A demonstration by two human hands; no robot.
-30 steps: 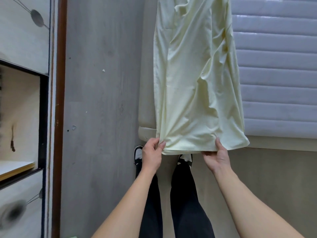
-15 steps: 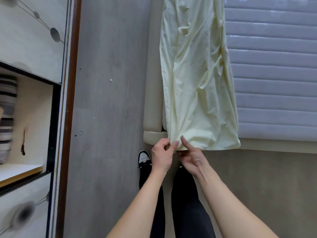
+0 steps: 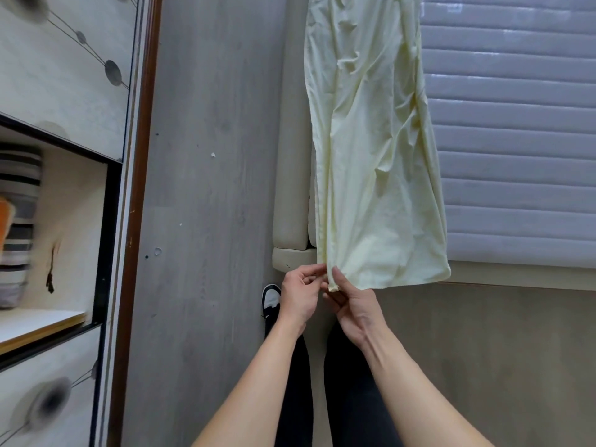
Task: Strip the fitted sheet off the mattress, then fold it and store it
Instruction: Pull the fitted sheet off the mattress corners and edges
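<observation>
Fingers of both hands meet at one spot on the near edge of the pale yellow cotton fitted sheet (image 3: 374, 150): the left hand (image 3: 300, 293) curls its fingertips toward the hem's left corner, and the right hand (image 3: 353, 306) pinches that same corner, thumb on top, a small rolled tip of cloth poking out between them. Whether the left fingertips actually clamp the cloth or only touch it I cannot tell; they lie right against it.

A second ago the two hands held the near edge well apart, one at each corner, with the sheet spread flat. Since then the right hand has let go of its corner and crossed over to the left one, so the right corner now hangs free over the bed's foot edge. The sheet itself lies as a long folded strip on the bare grey quilted mattress (image 3: 516, 140), its near end just over the cream padded bed frame (image 3: 290, 221).

My judgement: stripping is done and folding is under way; the hands seem to be squaring up or re-gripping one corner before the next fold. Storing is still ahead, perhaps in the white wardrobe with an open shelf (image 3: 64, 91) to the left.

No brand, label or legible writing shows anywhere.
</observation>
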